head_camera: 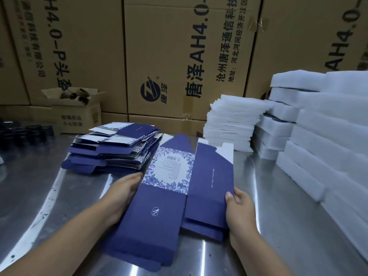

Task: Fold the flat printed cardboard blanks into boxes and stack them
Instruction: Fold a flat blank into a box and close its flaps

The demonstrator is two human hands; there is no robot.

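While I look down through the head camera, one blank [169,196] lies spread on the steel table [278,206], close to its near edge and about midway along it, printed side up. My right hand [239,208] pinches its right border, thumb on the blue face and fingers curled round the edge. My left hand [123,190] lies along the left border with fingers stretched. Their tips vanish behind the board, so I cannot tell whether that hand grips or only steadies.

A pile of flat blanks [111,150] sits just beyond my left hand, toward the far edge. White foam stacks [318,136] fill the right side, with brown cartons [179,56] standing behind.

I judge this as the very start of folding one box. The panels look mostly flat, and I see no finished box anywhere. Next I would need to bring both side panels up along their creases. That calls for even pressure from both hands, so the board bends on the scored lines rather than across the print.
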